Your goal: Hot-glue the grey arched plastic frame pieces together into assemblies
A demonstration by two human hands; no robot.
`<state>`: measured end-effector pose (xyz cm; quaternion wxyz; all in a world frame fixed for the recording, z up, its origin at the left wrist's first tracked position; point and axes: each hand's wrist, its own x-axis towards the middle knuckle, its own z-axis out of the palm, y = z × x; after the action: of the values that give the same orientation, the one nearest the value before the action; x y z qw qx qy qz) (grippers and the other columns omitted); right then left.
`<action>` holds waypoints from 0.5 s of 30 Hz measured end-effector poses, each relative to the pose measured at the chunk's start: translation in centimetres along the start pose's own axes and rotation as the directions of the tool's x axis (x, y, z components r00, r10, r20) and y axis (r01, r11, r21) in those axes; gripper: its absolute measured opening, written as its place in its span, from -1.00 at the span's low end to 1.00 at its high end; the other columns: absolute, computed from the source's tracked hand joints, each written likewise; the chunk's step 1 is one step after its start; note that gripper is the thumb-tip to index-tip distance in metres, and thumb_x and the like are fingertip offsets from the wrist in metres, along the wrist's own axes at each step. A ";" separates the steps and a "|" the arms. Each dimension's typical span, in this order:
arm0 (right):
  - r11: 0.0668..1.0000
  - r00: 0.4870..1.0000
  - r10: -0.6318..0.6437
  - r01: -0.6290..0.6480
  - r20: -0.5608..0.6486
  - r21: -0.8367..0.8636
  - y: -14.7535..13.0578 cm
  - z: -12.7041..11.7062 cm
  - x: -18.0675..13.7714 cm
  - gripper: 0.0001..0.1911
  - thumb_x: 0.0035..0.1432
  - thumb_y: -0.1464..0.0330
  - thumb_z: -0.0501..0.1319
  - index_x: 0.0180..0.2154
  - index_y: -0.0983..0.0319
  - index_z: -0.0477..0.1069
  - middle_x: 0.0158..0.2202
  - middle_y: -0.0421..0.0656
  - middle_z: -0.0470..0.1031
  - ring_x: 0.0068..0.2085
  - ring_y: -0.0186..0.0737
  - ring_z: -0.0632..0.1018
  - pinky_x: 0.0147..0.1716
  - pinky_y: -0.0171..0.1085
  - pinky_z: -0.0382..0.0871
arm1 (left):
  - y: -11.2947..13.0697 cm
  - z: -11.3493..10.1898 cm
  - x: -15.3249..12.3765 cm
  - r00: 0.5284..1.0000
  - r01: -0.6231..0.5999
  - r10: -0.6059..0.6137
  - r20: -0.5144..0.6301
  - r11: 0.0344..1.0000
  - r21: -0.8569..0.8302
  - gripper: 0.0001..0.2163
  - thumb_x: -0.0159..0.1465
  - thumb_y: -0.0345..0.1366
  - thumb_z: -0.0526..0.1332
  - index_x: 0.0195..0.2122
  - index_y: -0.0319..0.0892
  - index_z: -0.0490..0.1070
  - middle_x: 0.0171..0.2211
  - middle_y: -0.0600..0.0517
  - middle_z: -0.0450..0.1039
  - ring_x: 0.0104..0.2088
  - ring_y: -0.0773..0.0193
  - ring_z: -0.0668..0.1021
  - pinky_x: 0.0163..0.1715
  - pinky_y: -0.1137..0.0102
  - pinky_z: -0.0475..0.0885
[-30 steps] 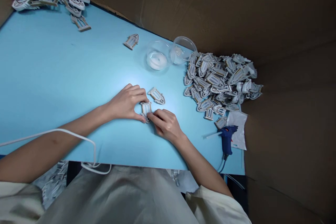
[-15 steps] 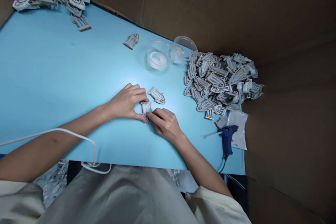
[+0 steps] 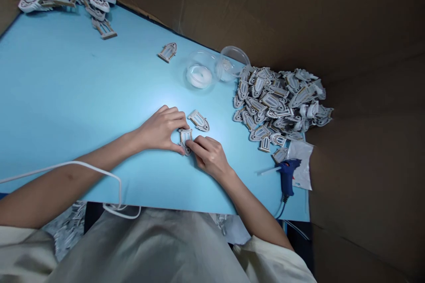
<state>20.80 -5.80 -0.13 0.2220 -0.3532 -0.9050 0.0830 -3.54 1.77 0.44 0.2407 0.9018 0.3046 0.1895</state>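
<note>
1. The left hand (image 3: 161, 130) and the right hand (image 3: 209, 158) are both closed, pinching a small arched frame (image 3: 185, 141) between their fingertips.
2. Another arched frame (image 3: 198, 120) lies on the blue table (image 3: 66, 88) just beyond the grip, apart from both hands.
3. Past the right hand are a big heap of frames (image 3: 275, 104) and a blue glue gun (image 3: 287, 177) beside a plastic bag (image 3: 302, 163).
4. Farther ahead of the grip sits a clear plastic tub (image 3: 200, 75).
</note>
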 end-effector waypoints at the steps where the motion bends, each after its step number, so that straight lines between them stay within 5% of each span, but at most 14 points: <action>1: 1.000 1.000 -0.009 0.009 -0.005 0.000 0.0 0.0 0.0 -0.71 0.49 0.51 0.06 -0.05 0.26 0.56 -0.34 -0.14 0.39 -0.39 -0.19 0.34 -0.35 -0.21 0.20 | 0.0 0.0 0.0 1.000 0.000 0.000 -0.002 1.000 0.000 -0.40 0.10 0.26 0.52 -0.09 -0.14 0.57 -0.15 -0.05 0.60 -0.13 0.02 0.55 -0.15 0.21 0.24; 15: 0.999 1.000 -0.009 0.010 0.012 -0.038 0.0 0.1 0.0 -0.68 0.51 0.49 0.02 -0.06 0.26 0.57 -0.38 -0.14 0.39 -0.40 -0.19 0.32 -0.36 -0.21 0.18 | 0.0 0.1 0.0 1.000 -0.019 0.019 -0.006 1.000 0.008 -0.44 0.17 0.23 0.49 -0.10 -0.18 0.57 -0.15 -0.05 0.60 -0.16 0.06 0.54 -0.18 0.22 0.21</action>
<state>20.77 -5.81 -0.21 0.2104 -0.3525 -0.9094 0.0669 -3.49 1.79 0.39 0.2344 0.9051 0.2974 0.1934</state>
